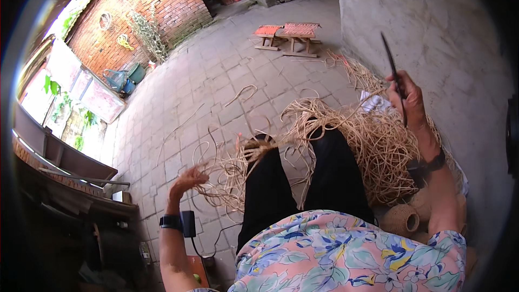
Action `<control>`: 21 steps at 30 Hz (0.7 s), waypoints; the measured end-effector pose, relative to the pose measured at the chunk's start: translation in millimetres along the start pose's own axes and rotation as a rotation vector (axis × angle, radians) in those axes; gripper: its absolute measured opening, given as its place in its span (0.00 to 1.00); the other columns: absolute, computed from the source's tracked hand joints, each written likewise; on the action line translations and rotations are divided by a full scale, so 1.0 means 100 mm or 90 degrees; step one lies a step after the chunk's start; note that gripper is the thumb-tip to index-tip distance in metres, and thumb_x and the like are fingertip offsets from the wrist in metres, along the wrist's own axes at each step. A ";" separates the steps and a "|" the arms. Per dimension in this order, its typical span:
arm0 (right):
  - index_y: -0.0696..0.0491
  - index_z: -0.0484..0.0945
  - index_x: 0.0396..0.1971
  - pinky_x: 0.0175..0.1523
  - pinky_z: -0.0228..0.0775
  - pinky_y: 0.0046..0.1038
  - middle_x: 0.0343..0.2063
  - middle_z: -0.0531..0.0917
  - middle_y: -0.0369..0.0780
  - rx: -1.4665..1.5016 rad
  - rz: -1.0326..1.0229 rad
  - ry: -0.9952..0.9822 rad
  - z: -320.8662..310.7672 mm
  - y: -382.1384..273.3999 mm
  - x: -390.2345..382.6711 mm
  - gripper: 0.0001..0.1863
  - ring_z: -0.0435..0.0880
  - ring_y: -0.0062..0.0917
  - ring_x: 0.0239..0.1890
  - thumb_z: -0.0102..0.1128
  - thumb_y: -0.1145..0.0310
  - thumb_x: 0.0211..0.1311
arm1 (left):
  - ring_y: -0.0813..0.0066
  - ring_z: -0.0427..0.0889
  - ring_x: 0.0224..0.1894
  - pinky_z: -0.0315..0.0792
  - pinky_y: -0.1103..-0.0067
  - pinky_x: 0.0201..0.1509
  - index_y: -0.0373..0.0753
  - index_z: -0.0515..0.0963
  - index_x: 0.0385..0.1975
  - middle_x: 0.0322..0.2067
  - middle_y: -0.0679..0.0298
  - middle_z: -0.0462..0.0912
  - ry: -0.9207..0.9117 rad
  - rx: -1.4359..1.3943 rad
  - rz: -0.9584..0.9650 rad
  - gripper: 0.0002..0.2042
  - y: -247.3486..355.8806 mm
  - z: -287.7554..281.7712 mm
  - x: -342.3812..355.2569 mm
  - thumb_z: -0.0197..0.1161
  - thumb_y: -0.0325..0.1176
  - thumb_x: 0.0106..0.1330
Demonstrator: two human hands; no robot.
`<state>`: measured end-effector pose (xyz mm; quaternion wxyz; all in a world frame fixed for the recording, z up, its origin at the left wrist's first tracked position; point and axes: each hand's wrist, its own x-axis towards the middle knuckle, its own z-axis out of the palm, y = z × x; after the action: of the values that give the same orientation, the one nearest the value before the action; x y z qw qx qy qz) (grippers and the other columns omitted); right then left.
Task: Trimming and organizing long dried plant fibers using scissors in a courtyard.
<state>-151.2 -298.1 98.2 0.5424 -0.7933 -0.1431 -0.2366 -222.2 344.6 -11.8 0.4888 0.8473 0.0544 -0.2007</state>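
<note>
My right hand is raised near the wall, its fingers closed around a long, thin, dark tool that narrows to a point at the upper end. Whether it is a blade or a spike I cannot make out. Out to the left, my left hand is beside loose tan cords, its bent fingers blurred; I cannot tell if they grip a strand. Across my left knee lies a bundled piece of tan cord. A large tangled heap of the same cord covers my right knee and spills down that side.
Woven cord pieces sit by my right hip. A plaster wall rises close on my right. Two low stools with woven seats stand ahead on the paved floor. A black cable runs from my left wrist device.
</note>
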 end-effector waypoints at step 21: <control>0.55 0.71 0.42 0.29 0.67 0.14 0.22 0.74 0.30 0.322 0.091 -0.194 0.68 0.00 -0.74 0.11 0.73 0.11 0.23 0.56 0.76 0.59 | 0.89 0.57 0.13 0.54 0.86 0.16 0.39 0.73 0.27 0.13 0.77 0.61 0.006 -0.279 0.157 0.17 1.39 0.66 0.37 0.50 0.45 0.71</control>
<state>-199.1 -232.8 38.5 0.7104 -0.6674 -0.2208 -0.0330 -167.0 212.9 56.2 0.6813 0.7222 -0.0049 -0.1188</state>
